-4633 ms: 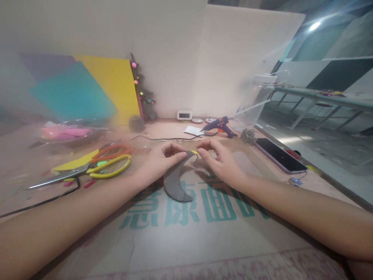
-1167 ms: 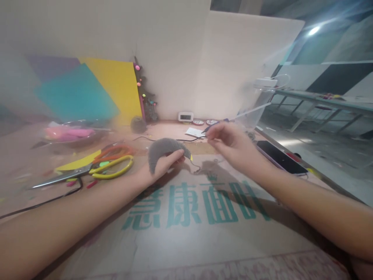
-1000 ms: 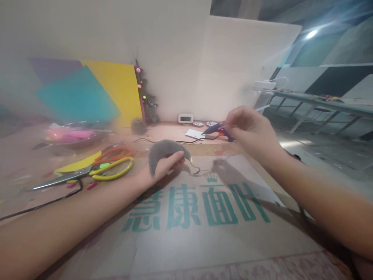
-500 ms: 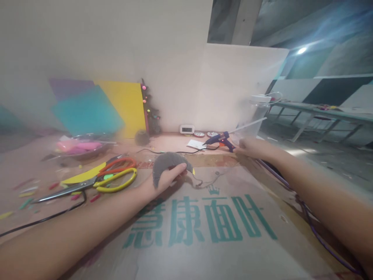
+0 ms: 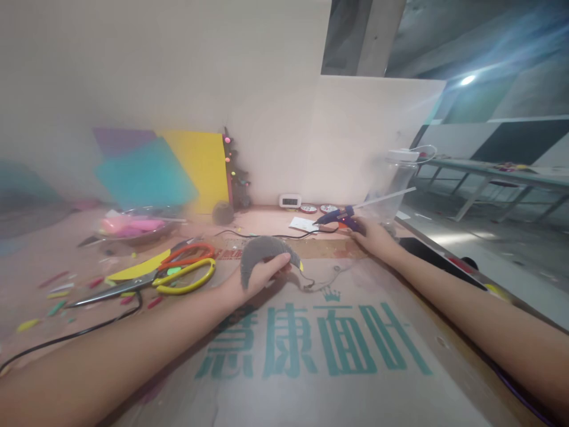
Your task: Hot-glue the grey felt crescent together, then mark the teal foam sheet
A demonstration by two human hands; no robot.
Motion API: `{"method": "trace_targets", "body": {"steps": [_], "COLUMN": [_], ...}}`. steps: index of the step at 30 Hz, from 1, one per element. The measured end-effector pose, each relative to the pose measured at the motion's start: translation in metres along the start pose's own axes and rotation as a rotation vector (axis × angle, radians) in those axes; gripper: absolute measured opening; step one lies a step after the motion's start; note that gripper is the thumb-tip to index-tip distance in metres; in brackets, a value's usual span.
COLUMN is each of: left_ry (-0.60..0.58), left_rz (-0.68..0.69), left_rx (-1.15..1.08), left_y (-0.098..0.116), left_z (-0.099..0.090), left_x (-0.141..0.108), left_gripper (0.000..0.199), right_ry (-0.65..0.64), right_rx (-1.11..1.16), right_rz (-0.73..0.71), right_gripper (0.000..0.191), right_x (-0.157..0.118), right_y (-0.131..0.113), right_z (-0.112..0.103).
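A grey, fuzzy crescent point(image 5: 260, 255) is in the left hand point(image 5: 267, 273), above the upper left part of a pale sheet point(image 5: 368, 400) printed with large teal characters. The thumb lies along the crescent's inner curve and the fingers are bent underneath, clamped on its right-hand part. Its broad bend arches over the hand, one end pointing down near the wrist; the other end has a small yellow tip point(image 5: 301, 267), with a thin dark wire point(image 5: 307, 286) close by over the sheet.

Beyond the sheet's upper right, the right hand point(image 5: 376, 238) is at the handle of a dark blue glue gun point(image 5: 333, 217). Its thumb and fingers touch the handle, but whether they are closed around it I cannot tell. The gun's nozzle points left, near a white card point(image 5: 302, 224).

Behind the card are a white digital clock point(image 5: 290, 201) and two small round containers point(image 5: 308, 209). A clear plastic jug point(image 5: 391, 193) stands behind the right hand, and a black phone point(image 5: 438, 260) lies beside the right forearm, partly hidden by it.

Left of the left hand are yellow-handled and orange-handled scissors point(image 5: 118, 289), a yellow piece point(image 5: 140, 268) and scattered coloured scraps point(image 5: 57, 307). Farther back, pink material point(image 5: 128, 225) sits in a clear dish point(image 5: 153, 235).
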State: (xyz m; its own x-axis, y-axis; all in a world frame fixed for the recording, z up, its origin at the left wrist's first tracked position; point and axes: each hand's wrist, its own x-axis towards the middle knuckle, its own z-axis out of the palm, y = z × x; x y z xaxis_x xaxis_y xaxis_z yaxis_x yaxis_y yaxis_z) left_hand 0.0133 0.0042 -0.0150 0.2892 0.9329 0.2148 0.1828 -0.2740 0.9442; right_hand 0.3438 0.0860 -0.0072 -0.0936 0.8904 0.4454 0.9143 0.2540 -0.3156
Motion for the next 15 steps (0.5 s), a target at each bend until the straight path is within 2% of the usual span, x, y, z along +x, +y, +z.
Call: {"method": "trace_targets", "body": {"steps": [4,10,15], "left_ry": [-0.011,-0.017,-0.041], "left_rz": [0.006,-0.028,0.015], "left_rx": [0.024,-0.023,-0.03], "left_y": [0.0,-0.01,-0.012], "left_z": [0.0,0.0,0.0], "left_x": [0.0,0.002,0.003], "left_gripper": [0.037,0.039,0.039], "right_ry": [0.017,0.088,0.152], "right_rx": [-0.016,-0.014,-0.002], "right_rz": [0.028,0.068,0.095], "right_gripper": [0.043,0.039,0.039], "right_x": [-0.001,-0.002,-0.001], "right_y": [0.004,0.003,0.01], "right_z": [0.005,0.002,0.004]}}
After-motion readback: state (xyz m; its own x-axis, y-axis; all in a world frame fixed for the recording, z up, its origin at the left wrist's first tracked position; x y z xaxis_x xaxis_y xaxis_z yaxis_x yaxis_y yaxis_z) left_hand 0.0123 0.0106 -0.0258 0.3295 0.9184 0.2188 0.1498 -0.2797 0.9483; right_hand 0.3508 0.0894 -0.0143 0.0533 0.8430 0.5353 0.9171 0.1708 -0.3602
